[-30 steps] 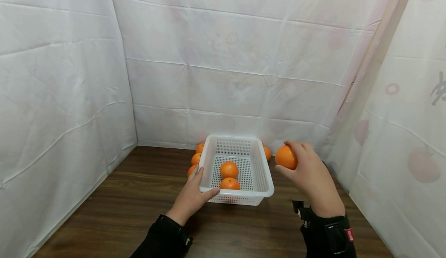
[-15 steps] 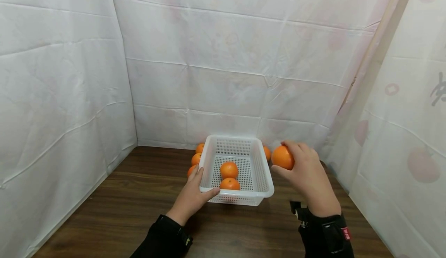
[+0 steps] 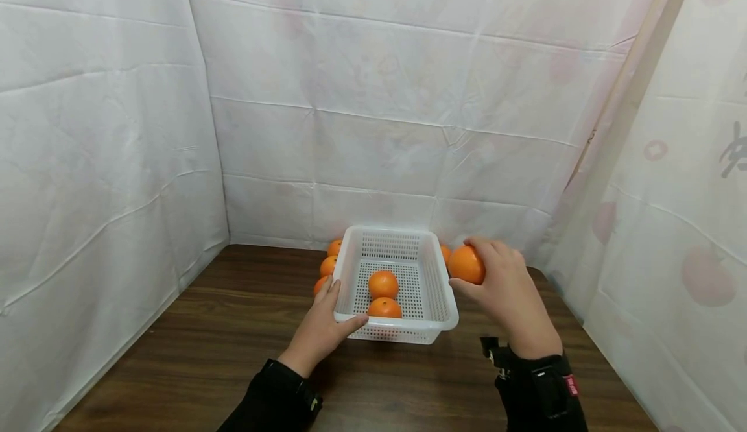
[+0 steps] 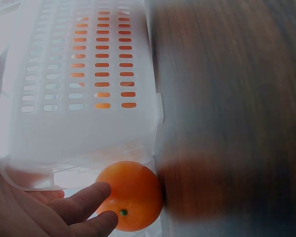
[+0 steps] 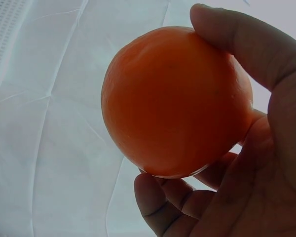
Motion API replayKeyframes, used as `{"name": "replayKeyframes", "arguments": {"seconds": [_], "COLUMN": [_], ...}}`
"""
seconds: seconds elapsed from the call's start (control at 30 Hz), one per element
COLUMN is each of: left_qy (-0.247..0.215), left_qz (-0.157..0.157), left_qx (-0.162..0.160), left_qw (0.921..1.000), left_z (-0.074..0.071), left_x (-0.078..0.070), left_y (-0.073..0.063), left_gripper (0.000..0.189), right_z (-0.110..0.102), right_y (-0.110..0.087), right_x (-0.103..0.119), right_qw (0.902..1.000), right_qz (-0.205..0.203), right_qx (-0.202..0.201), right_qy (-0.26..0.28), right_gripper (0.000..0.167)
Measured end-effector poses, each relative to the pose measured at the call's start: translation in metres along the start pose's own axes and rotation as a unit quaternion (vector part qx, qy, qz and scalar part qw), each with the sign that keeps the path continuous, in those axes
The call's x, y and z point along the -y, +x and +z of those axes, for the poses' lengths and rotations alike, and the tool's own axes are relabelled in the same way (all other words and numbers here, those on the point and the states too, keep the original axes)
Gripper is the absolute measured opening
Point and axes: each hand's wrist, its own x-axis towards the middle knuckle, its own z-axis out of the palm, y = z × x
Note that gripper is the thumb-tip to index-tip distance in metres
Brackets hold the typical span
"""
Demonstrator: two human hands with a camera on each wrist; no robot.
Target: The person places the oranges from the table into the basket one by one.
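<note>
A white perforated plastic basket stands on the table with two oranges inside, one behind the other. My left hand grips its near left corner, thumb along the front rim and fingers down the left side. In the left wrist view, two of those fingertips overlap an orange beside the basket wall. Thumb and fingers of my right hand hold another orange just right of the basket's right rim. The right wrist view shows that orange large between thumb and fingers.
Three oranges line the basket's left side, the far one partly hidden by it. Another orange peeks out behind the right rim. Pale curtains enclose the dark wooden table at the back and both sides.
My right hand has moved a little left with its orange, closer to the basket's right rim. The left hand, the basket and the other oranges have stayed in place.
</note>
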Motion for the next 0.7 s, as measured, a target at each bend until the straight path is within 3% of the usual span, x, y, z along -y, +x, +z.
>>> {"name": "replayKeyframes", "arguments": {"seconds": [0.4,0.7], "left_qy": [0.003,0.006], "left_qz": [0.0,0.004], "left_qx": [0.018,0.006], "left_qw": [0.9998,1.0], "left_z": [0.0032,-0.003], "left_x": [-0.0041,0.0], "left_y": [0.0019,-0.0008], "left_gripper": [0.111,0.113], "right_z": [-0.0009,0.0003], "right_y": [-0.0044,-0.0016], "right_x": [-0.0037,0.0053], "right_qw": [0.9999,0.9999], "right_qz": [0.009,-0.003], "right_qx": [0.011,0.012], "right_qy": [-0.001,0.004], "right_gripper": [0.06,0.061]}}
